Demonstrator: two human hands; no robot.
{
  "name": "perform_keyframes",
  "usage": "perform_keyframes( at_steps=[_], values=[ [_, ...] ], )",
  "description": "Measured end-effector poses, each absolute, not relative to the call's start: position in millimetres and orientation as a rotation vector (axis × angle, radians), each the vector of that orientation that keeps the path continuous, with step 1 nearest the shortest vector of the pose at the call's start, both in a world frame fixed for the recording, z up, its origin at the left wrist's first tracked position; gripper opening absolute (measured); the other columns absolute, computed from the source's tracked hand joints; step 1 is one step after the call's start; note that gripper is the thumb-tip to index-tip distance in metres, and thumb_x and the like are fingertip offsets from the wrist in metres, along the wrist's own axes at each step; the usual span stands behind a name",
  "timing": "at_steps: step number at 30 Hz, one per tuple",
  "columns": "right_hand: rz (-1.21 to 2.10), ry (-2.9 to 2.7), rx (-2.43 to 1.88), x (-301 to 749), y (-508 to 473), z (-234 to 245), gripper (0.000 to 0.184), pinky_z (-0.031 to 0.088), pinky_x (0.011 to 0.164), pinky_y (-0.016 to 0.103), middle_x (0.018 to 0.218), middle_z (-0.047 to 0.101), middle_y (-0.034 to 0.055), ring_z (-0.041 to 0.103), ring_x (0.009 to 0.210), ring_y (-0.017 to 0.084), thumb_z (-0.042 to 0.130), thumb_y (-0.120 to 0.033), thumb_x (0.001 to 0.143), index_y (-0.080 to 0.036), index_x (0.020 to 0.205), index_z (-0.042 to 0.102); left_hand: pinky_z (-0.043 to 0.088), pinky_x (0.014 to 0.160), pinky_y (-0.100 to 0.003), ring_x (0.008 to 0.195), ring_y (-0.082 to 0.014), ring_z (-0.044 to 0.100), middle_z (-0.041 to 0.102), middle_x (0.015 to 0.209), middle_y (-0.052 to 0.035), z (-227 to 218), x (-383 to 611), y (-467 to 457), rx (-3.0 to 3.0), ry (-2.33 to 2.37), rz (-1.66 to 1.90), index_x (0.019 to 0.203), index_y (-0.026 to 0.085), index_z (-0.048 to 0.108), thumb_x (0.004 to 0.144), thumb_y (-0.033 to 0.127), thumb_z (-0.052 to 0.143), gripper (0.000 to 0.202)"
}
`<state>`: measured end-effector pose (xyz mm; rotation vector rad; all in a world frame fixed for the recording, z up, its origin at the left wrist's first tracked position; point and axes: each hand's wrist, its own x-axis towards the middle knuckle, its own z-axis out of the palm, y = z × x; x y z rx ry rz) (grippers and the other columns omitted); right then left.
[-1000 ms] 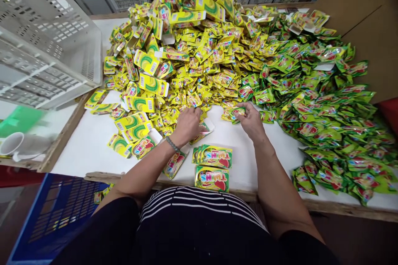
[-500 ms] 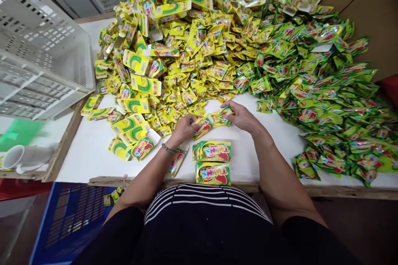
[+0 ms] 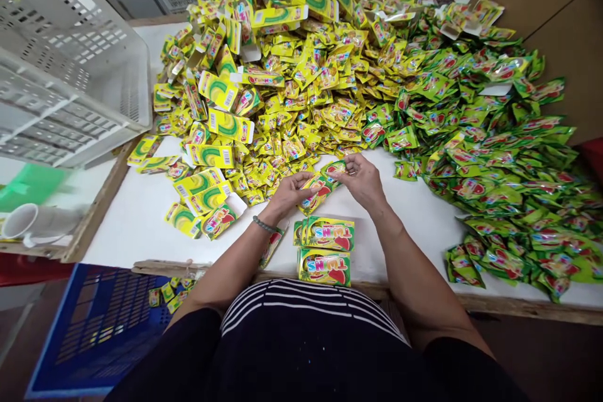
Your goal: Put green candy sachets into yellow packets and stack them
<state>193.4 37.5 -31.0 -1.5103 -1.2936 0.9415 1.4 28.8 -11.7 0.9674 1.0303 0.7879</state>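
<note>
My left hand (image 3: 288, 195) is closed on a small yellow-and-green candy box (image 3: 315, 199), which lies tilted over the white tabletop. At the box's upper right end, my right hand (image 3: 366, 181) pinches a green candy sachet (image 3: 335, 169) by its edge. The sachet meets the box's end; how far it reaches inside is hidden. Just below my hands lie stacked candy boxes (image 3: 328, 233) with a watermelon print, and more boxes (image 3: 325, 267) sit nearer the table edge. Another box (image 3: 272, 246) is partly covered by my left wrist.
A large heap of yellow sachets (image 3: 301, 113) mixed with yellow boxes (image 3: 219, 89) fills the back left. Green sachets (image 3: 475, 157) are heaped along the right. At the left stand a white plastic crate (image 3: 113, 81) and a white mug (image 3: 44, 224); a blue crate (image 3: 94, 326) sits below.
My right hand has moved slightly left, bringing the green sachet closer to the box. The box has turned more steeply toward the upper right. The whole view has shifted a little.
</note>
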Motion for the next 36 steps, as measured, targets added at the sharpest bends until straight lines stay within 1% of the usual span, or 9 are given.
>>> perform_keyframes(
  at_steps=[4,8,13,17,20,23,29,33,36],
  values=[
    [0.908,-1.386,-1.509,188,34,-33,0.042,0.040,0.056,0.027,0.065,0.052,-0.0052,0.046,0.057,0.012,0.075,-0.054,0.065,-0.022,0.086,0.058,0.051,0.066,-0.026,0.065,-0.0123,0.064,0.072,0.078,-0.0007,-15,0,29,0.891,1.050,0.851,0.091,0.014,0.065,0.045,0.038,0.092,0.058],
    [1.025,-1.452,-1.427,190,33,-32,0.040,0.040,0.053,0.027,0.061,0.053,-0.0047,0.047,0.056,0.013,0.073,-0.056,0.066,-0.022,0.083,0.062,0.049,0.063,-0.025,0.063,-0.0124,0.063,0.072,0.075,-0.0009,-17,-5,27,0.905,1.061,0.869,0.092,0.013,0.068,0.048,0.042,0.091,0.058],
    [1.115,-1.524,-1.374,190,30,-24,0.037,0.039,0.053,0.027,0.060,0.052,-0.0039,0.048,0.056,0.013,0.074,-0.053,0.067,-0.020,0.084,0.068,0.050,0.067,-0.026,0.070,-0.0147,0.065,0.074,0.083,-0.0040,-24,-8,26,1.042,1.018,0.824,0.104,0.011,0.071,0.056,0.040,0.089,0.058],
    [1.235,-1.383,-1.293,187,30,-21,0.042,0.046,0.060,0.029,0.068,0.059,-0.0019,0.055,0.062,0.014,0.074,-0.054,0.067,-0.020,0.092,0.070,0.052,0.069,-0.028,0.071,-0.0159,0.067,0.074,0.082,-0.0038,-27,-7,28,0.998,1.013,0.857,0.107,0.012,0.070,0.055,0.036,0.090,0.061],
    [1.169,-1.232,-1.340,183,31,-22,0.040,0.048,0.059,0.031,0.066,0.062,0.0000,0.057,0.061,0.016,0.079,-0.054,0.061,-0.020,0.079,0.067,0.053,0.073,-0.029,0.072,-0.0156,0.069,0.076,0.087,-0.0040,-26,-6,28,0.879,0.978,0.891,0.108,0.014,0.068,0.052,0.033,0.091,0.063],
    [1.102,-1.282,-1.367,177,29,-21,0.038,0.048,0.059,0.032,0.065,0.066,0.0019,0.057,0.060,0.017,0.076,-0.057,0.065,-0.021,0.071,0.066,0.054,0.080,-0.032,0.075,-0.0161,0.070,0.076,0.091,-0.0040,-22,-4,27,0.789,0.947,0.918,0.104,0.014,0.067,0.049,0.029,0.092,0.063],
    [0.645,-1.523,-1.388,173,26,-18,0.030,0.046,0.089,0.043,0.082,0.067,0.0058,0.058,0.088,0.023,0.064,-0.051,0.083,-0.024,0.073,0.074,0.054,0.074,-0.030,0.069,-0.0156,0.070,0.076,0.081,-0.0027,-14,1,23,0.702,0.945,0.973,0.101,0.013,0.067,0.050,0.028,0.092,0.058],
    [0.724,-1.620,-1.360,168,25,-21,0.035,0.041,0.100,0.046,0.100,0.064,0.0076,0.053,0.101,0.024,0.059,-0.048,0.087,-0.025,0.065,0.072,0.053,0.067,-0.027,0.063,-0.0135,0.067,0.075,0.078,-0.0019,-11,4,23,0.666,0.939,1.026,0.098,0.013,0.067,0.050,0.027,0.092,0.056],
    [0.836,-1.608,-1.336,167,24,-22,0.033,0.040,0.101,0.046,0.116,0.061,0.0073,0.051,0.111,0.025,0.057,-0.049,0.088,-0.025,0.074,0.075,0.052,0.065,-0.025,0.063,-0.0122,0.067,0.074,0.077,-0.0008,-10,5,24,0.685,0.942,1.073,0.097,0.014,0.064,0.050,0.029,0.092,0.058]
  ],
)
